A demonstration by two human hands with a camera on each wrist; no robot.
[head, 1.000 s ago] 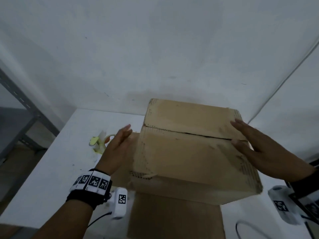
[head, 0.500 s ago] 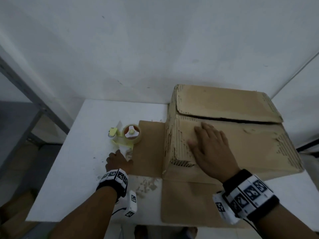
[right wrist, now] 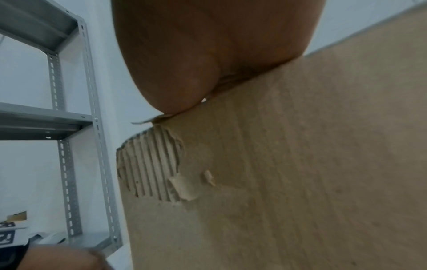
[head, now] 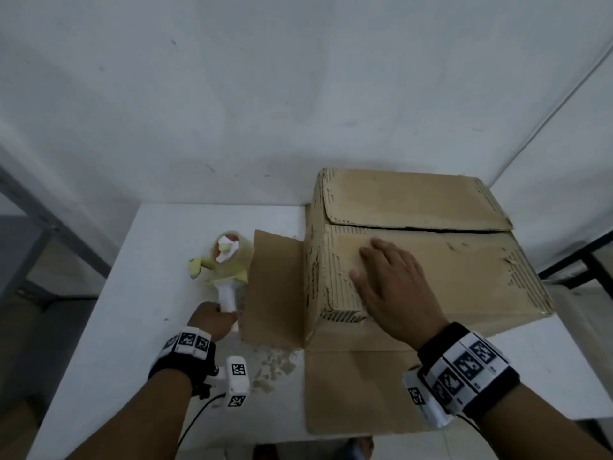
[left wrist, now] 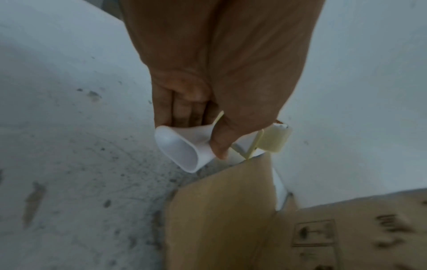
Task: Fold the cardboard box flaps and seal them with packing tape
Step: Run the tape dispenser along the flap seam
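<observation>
A worn brown cardboard box stands on the white table, its two top flaps folded shut with a dark seam between them. My right hand lies flat on the near top flap by the box's left corner, fingers straight; the right wrist view shows the palm pressing the torn cardboard. My left hand grips the white handle of a yellow tape dispenser, left of the box. In the left wrist view my fingers and thumb curl round that handle.
Two box flaps lie flat on the table: one at the left, one toward me. Cardboard crumbs lie near my left wrist. A grey metal shelf stands at the left. White walls close the table's back and right.
My right hand came from the box's right edge onto the near top flap. My left hand left the box's side, reached the tape dispenser and took its handle, tilting it up.
</observation>
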